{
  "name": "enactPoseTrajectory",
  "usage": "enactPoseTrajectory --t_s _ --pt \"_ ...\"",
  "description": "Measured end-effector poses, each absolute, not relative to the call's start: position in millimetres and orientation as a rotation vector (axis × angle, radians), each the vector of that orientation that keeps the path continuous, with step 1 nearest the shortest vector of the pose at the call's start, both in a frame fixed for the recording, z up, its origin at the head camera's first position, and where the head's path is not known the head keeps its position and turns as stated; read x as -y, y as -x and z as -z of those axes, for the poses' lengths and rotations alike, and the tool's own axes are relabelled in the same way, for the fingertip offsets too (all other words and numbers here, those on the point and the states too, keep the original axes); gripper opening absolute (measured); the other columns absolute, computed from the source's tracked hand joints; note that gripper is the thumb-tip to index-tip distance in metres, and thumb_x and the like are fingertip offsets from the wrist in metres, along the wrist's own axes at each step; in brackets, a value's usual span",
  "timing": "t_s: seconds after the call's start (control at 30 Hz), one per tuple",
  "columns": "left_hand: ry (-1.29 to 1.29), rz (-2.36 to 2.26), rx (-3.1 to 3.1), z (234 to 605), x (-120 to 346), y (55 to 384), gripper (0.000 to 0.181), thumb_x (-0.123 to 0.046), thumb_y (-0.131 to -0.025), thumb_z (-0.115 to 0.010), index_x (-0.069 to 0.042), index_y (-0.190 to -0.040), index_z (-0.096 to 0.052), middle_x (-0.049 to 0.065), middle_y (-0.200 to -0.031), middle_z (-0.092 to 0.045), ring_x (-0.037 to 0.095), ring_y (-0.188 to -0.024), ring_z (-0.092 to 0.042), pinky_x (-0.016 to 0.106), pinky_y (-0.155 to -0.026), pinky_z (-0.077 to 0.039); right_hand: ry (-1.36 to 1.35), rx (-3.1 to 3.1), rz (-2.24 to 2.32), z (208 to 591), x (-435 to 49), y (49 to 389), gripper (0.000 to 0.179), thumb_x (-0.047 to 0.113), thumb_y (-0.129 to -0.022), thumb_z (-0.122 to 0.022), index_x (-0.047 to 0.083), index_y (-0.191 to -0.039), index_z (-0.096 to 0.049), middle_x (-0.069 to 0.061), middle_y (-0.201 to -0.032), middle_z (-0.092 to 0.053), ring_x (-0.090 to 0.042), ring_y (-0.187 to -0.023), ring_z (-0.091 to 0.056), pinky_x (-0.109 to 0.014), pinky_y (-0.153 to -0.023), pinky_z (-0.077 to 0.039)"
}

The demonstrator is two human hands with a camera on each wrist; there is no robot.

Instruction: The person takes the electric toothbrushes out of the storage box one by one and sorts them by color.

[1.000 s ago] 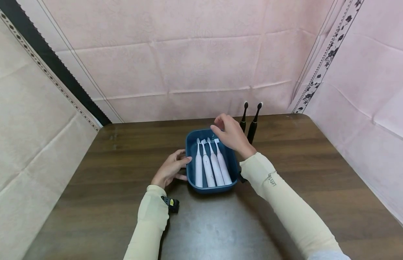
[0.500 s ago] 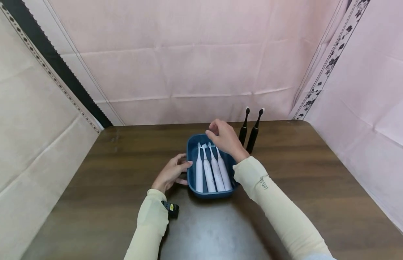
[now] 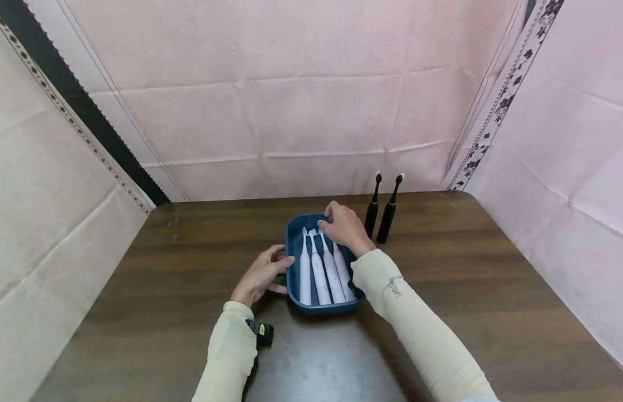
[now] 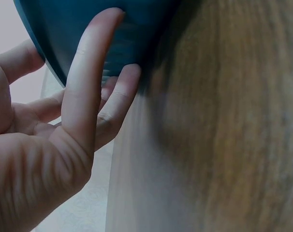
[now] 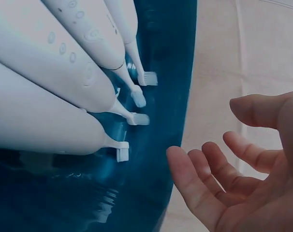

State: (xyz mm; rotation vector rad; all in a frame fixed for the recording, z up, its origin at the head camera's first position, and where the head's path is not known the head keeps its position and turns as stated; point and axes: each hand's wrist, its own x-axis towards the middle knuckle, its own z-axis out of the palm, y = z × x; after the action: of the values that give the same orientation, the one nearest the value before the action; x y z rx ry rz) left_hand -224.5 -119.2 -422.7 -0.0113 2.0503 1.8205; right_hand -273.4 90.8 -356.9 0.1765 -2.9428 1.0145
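Note:
A deep blue plastic tray lies on the table with several white electric toothbrushes side by side in it, heads at the far end. My left hand holds the tray by its left wall, thumb at the rim and fingers on the outside. In the left wrist view those fingers touch the outer wall. My right hand hovers over the tray's far right corner, fingers loosely bent, nothing in them. The right wrist view has it beside the rim, near the brush heads.
Two black electric toothbrushes stand upright on the table just right of the tray. Brown wood-grain tabletop extends around. Pale cloth hangs behind the table and along both sides.
My right hand has moved slightly down and left, closer to the tray's far rim. The left hand stays at the tray's left side. The head view has shifted a little.

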Motion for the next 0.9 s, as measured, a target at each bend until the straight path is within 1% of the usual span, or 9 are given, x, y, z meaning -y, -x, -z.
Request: enactPoseTrajectory --t_s 0.17,0.37,0.57,0.63,0.7,0.77,0.9 --pt "0.052 -1.826 -2.063 426 126 217 0.065 -0.041 -0.087 -0.063 -0.019 -0.142 -0.034 0.01 -0.136 -0.046 0.032 -0.115 -0.054 0.044 -0.07 -0.058 -0.192 2.996 -0.987 367 -83 274 0.033 0.03 -0.091 -0.059 0.009 -0.115 -0.053 -0.008 -0.105 -0.059 -0.023 -0.088 -0.056 -0.036 -0.078 -0.051" --pt "0.029 -1.833 -2.049 426 127 216 0.069 -0.044 -0.086 -0.063 -0.02 -0.143 -0.033 0.009 -0.137 -0.045 0.032 -0.116 -0.053 0.043 -0.072 -0.058 -0.132 3.071 -0.937 373 -80 272 0.036 0.029 -0.091 -0.059 0.007 -0.119 -0.053 -0.009 -0.105 -0.06 -0.022 -0.086 -0.056 -0.034 -0.075 -0.051" --pt "0.007 -1.822 -2.045 425 124 219 0.065 -0.04 -0.089 -0.061 -0.018 -0.142 -0.032 0.011 -0.137 -0.044 0.034 -0.118 -0.052 0.044 -0.071 -0.058 -0.11 3.18 -0.918 376 -83 271 0.043 0.031 -0.092 -0.058 0.007 -0.126 -0.05 -0.012 -0.12 -0.057 -0.024 -0.093 -0.056 -0.039 -0.084 -0.052" --pt "0.012 -1.815 -2.046 425 123 220 0.065 -0.04 -0.089 -0.061 -0.019 -0.142 -0.032 0.01 -0.136 -0.044 0.034 -0.118 -0.052 0.044 -0.071 -0.058 -0.11 3.216 -0.92 376 -84 271 0.045 0.03 -0.092 -0.057 0.005 -0.128 -0.048 -0.013 -0.12 -0.057 -0.024 -0.094 -0.056 -0.04 -0.085 -0.052" --pt "0.01 -1.808 -2.048 424 122 221 0.066 -0.041 -0.088 -0.062 -0.019 -0.143 -0.032 0.01 -0.136 -0.044 0.034 -0.117 -0.052 0.044 -0.072 -0.058 -0.116 3.246 -0.903 376 -86 272 0.044 0.028 -0.092 -0.056 0.004 -0.128 -0.046 -0.012 -0.117 -0.057 -0.024 -0.092 -0.056 -0.038 -0.083 -0.052" --pt "0.004 -1.814 -2.043 423 120 222 0.065 -0.041 -0.088 -0.062 -0.018 -0.142 -0.033 0.01 -0.136 -0.045 0.034 -0.117 -0.053 0.044 -0.071 -0.058 -0.14 3.268 -0.871 376 -88 272 0.041 0.026 -0.093 -0.055 0.002 -0.125 -0.047 -0.012 -0.109 -0.058 -0.024 -0.088 -0.057 -0.035 -0.078 -0.052" --pt "-0.01 -1.83 -2.035 422 116 226 0.063 -0.039 -0.089 -0.061 -0.018 -0.141 -0.035 0.009 -0.135 -0.046 0.033 -0.116 -0.054 0.046 -0.07 -0.058 -0.161 3.315 -0.83 372 -92 273 0.027 0.02 -0.093 -0.052 0.002 -0.113 -0.053 -0.01 -0.096 -0.058 -0.023 -0.082 -0.056 -0.031 -0.069 -0.048"
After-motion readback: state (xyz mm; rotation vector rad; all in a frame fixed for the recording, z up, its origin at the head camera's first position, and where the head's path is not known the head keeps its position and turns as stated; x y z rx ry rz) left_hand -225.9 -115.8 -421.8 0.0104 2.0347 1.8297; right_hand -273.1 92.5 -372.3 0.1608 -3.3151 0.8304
